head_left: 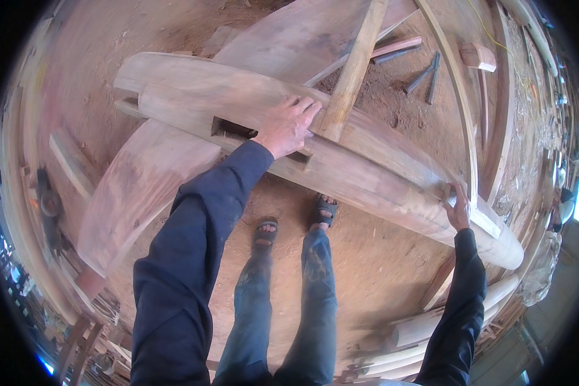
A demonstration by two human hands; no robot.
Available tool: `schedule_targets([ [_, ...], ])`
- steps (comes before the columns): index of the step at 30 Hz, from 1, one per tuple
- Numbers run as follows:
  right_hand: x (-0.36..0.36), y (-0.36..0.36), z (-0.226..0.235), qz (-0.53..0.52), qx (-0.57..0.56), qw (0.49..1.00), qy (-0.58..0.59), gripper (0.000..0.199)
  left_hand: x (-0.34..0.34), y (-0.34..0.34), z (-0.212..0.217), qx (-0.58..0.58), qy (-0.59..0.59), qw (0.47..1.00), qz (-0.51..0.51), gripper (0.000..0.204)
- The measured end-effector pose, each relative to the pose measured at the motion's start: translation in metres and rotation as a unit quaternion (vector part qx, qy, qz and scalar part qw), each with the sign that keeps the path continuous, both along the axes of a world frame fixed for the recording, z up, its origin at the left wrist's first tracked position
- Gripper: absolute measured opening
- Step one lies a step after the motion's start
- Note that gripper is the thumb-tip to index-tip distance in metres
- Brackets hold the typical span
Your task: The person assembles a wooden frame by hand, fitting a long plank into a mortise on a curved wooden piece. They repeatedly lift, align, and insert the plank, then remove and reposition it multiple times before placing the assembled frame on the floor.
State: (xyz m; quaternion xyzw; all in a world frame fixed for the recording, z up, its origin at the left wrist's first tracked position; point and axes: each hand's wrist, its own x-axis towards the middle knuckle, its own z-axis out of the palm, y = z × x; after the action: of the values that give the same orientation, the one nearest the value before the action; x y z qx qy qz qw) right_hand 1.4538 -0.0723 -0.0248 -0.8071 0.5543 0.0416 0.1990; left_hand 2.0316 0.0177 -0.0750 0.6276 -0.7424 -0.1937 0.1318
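Observation:
A long, thick wooden beam (379,174) with rounded ends slants across in front of me, from upper left to lower right. Rectangular mortises (233,128) are cut into its near side. My left hand (288,127) grips the beam's top between two mortises, its fingers bent over the wood. Farther right, my right hand (457,207) is closed around the beam's edge, beside the foot of a thin curved wooden strip (462,96); its fingertips are partly hidden. A square wooden pole (354,77) meets the beam just right of my left hand.
Under the beam lies a broad shaped plank (141,193), its far part extending beyond. Metal tools (424,78) rest on the dirt floor past the beam, near a wooden mallet (478,58). Stacked timbers (405,347) are at lower right. My sandalled feet (325,211) stand close to the beam.

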Motion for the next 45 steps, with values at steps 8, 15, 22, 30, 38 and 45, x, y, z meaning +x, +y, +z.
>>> schedule_targets([
  [8,0.002,-0.005,0.0,-0.021,0.02,0.999,0.019,0.066,0.003,0.0,-0.008,0.003,0.013,1.0,0.001,0.068],
  [15,0.005,-0.002,-0.002,0.019,-0.013,1.0,0.011,0.069,0.004,0.002,-0.006,-0.016,-0.012,1.0,-0.009,0.07],
  [22,-0.002,-0.005,-0.003,-0.014,0.029,0.999,0.023,0.069,-0.001,0.001,-0.001,-0.021,-0.037,0.999,-0.012,0.072],
  [30,0.003,-0.003,-0.004,-0.002,0.004,1.0,-0.016,0.068,-0.002,0.004,-0.007,-0.046,-0.054,0.997,-0.006,0.071],
  [38,0.006,-0.005,0.0,-0.008,0.034,0.999,0.025,0.067,0.0,0.003,-0.009,-0.042,-0.054,0.998,-0.02,0.07],
  [45,0.007,-0.003,0.0,0.003,0.009,1.0,-0.005,0.068,0.003,-0.003,0.003,0.022,-0.034,0.999,-0.034,0.077],
])
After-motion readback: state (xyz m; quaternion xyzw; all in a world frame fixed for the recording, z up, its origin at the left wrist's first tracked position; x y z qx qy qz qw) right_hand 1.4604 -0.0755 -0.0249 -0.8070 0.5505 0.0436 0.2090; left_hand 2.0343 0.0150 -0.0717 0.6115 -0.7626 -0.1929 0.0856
